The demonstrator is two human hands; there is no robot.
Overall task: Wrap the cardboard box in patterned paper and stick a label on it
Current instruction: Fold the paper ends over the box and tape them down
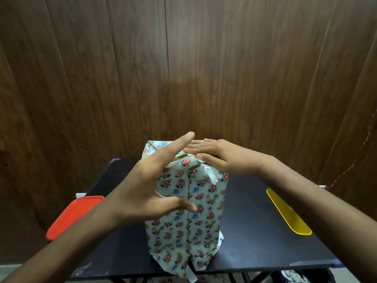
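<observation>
1. Head view looks down on a black table [255, 231] set against a wood-panelled wall [183, 58]; the table's near edge and its legs are cut off at the bottom.
2. No cardboard shows anywhere: the box [187, 211] is covered all over by the paper [206, 225], so what lies under it cannot be seen.
3. Its far side and base are hidden, and the left hand [142, 188] covers part of the upper left face.
4. No label can be made out on the faces that show.
5. The box stands upright on end in the middle of the table, tall and narrow.
6. The paper is pale with small red and blue flowers; a vertical seam runs down the near face.
7. At the top the paper is gathered into creased folds; at the bottom it flares loose, with a white strip poking out near the table's edge.
8. The left hand is spread wide, thumb and fingers splayed, held at the box's upper left; whether it touches the paper is hard to tell.
9. The right hand [216, 156] lies flat, palm down, fingers together, pressing on the folded top.
10. A red lid [75, 215] hangs over the table's left edge; a yellow lid [287, 213] lies at the right, both well apart from the box.
</observation>
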